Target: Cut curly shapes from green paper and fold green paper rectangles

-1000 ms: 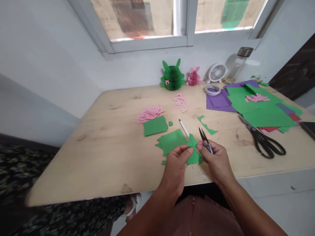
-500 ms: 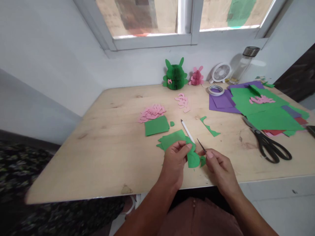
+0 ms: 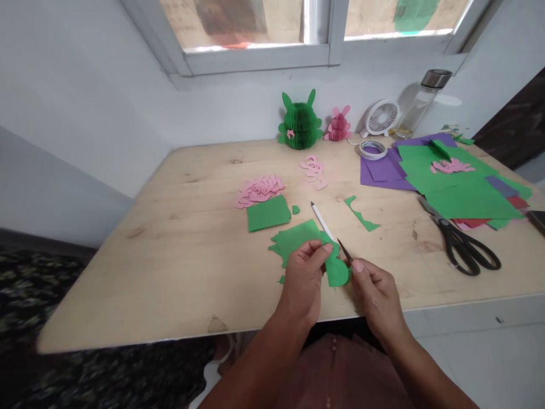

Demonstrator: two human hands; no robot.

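My left hand (image 3: 304,272) pinches a green paper cutout (image 3: 338,271) with rounded lobes between thumb and fingers, above the front part of the table. Just right of it, my right hand (image 3: 377,289) is closed around small scissors (image 3: 344,250); their dark pointed tip aims up and left beside the paper, and the handles are hidden in the hand. Beyond my left hand lies a piece of green paper (image 3: 298,236) with ragged edges. A white pencil (image 3: 322,220) with a dark tip rests behind the cutout.
Green cards (image 3: 268,214), pink cutouts (image 3: 260,191) and a green offcut (image 3: 361,215) lie on the wooden table (image 3: 170,284). Large black scissors (image 3: 462,244), stacked green paper (image 3: 468,196) and tape (image 3: 373,150) are right. Behind stand a green paper figure (image 3: 300,125), fan (image 3: 382,118) and bottle (image 3: 419,108).
The view has shifted slightly, so most things sit a little higher. The small scissors have come closer to the cutout; a green scrap by my right hand is now mostly hidden.
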